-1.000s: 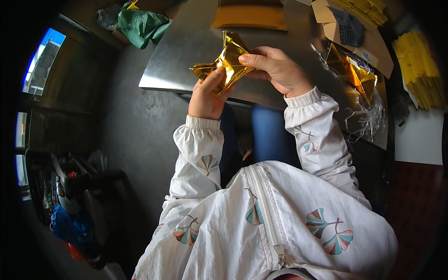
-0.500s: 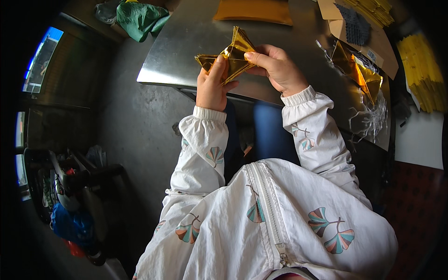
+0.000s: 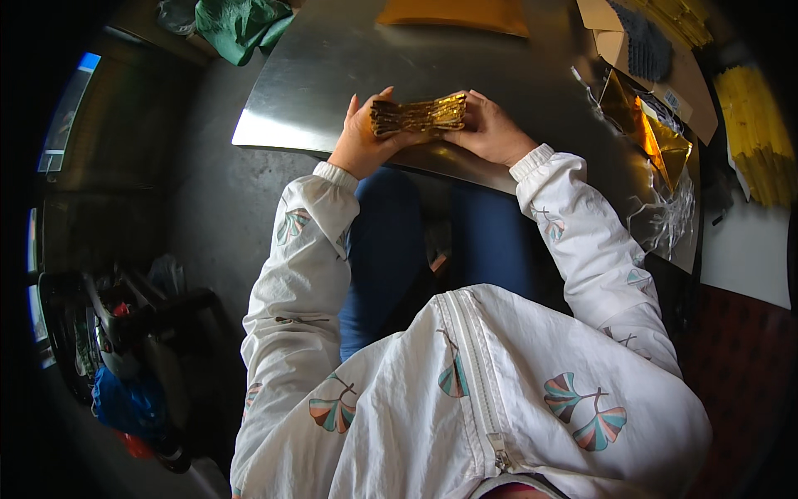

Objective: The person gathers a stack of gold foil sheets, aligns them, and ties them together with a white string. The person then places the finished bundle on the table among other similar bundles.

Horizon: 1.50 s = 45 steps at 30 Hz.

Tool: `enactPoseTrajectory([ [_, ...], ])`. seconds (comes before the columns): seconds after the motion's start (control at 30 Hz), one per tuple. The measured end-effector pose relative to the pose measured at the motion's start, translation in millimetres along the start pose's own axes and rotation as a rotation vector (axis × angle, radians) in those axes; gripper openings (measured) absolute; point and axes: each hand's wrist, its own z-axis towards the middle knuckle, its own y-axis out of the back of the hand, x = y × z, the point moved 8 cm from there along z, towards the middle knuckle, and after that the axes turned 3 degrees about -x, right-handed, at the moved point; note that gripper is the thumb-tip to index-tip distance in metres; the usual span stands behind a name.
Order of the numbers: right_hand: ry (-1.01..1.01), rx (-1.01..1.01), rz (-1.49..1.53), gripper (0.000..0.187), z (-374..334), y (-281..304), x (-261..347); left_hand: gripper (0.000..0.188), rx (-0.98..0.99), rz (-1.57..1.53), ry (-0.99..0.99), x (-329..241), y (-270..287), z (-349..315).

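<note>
Between my two hands is a bundle of folded gold foil paper (image 3: 418, 115), its layered edges turned up toward me and its middle slightly narrower than its ends. My left hand (image 3: 366, 137) grips the bundle's left end, thumb and a fingertip showing beyond it. At the right end, my right hand (image 3: 492, 133) closes round the foil, with fingers running underneath. Both hands are just above the near edge of the metal table (image 3: 332, 83).
A flat gold-orange sheet stack (image 3: 453, 15) lies at the table's far side. To the right are a folded gold foil piece (image 3: 644, 129), white strings (image 3: 667, 218), a cardboard box (image 3: 694, 104) and yellow bundles (image 3: 752, 133). A green bag (image 3: 237, 29) sits at far left.
The gold foil has turned from a spread, pointed bow shape to a compact bundle seen edge-on. My left hand has shifted left, and both hands now hold its ends.
</note>
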Motion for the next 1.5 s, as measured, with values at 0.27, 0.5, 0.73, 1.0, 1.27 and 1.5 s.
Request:
enactPoseTrajectory([
  [0.27, 0.012, -0.009, -0.376, 0.05, -1, -3, -7, 0.043, -0.001, 0.101, 0.086, 11, -6, -11],
  [0.5, -0.03, 0.023, -0.304, 0.05, 1, -3, -4, 0.035, 0.012, 0.171, 0.038, 3, -4, -9],
  [0.73, -0.158, 0.032, 0.081, 0.05, 1, -6, 4, 0.033, -0.028, 0.184, -0.004, 5, -3, -9],
  [1.0, -0.169, -0.055, 0.272, 0.039, 9, -12, 14, 0.032, -0.047, 0.133, 0.018, 10, -3, -10],
  [1.27, -0.301, -0.042, 0.346, 0.028, 2, -18, 17, 0.031, 0.048, -0.422, 0.32, 11, -3, -17],
  [1.5, -0.372, -0.12, 0.663, 0.029, -12, -22, 42, 0.052, 0.026, -0.691, 0.433, -23, 18, -21],
])
